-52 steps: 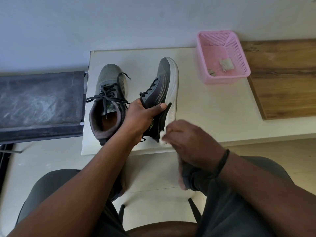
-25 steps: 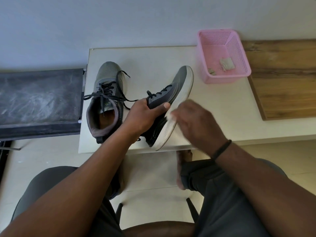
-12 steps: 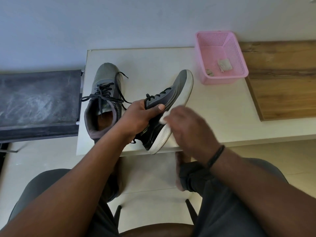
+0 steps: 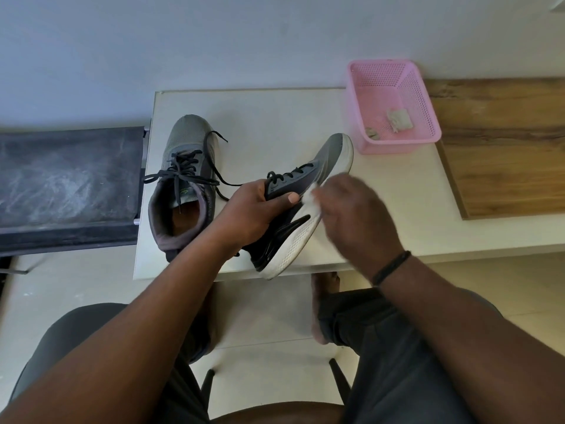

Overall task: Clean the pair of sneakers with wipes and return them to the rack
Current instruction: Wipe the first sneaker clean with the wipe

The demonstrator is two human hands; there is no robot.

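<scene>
My left hand (image 4: 250, 212) grips the tilted grey white-soled sneaker (image 4: 293, 206); right hand (image 4: 351, 215) pinches a crumpled white wipe (image 4: 312, 198) against its sole edge.

Bare tabletop (image 4: 275, 111) lay beyond both shoes; the basket (image 4: 394, 145) blocked the far right corner.

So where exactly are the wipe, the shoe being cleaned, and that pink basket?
wipe (image 4: 309, 199): head view, white wad beside the fingers.
held sneaker (image 4: 301, 234): head view, white sole sidewall.
pink basket (image 4: 397, 146): head view, near wall.
</scene>
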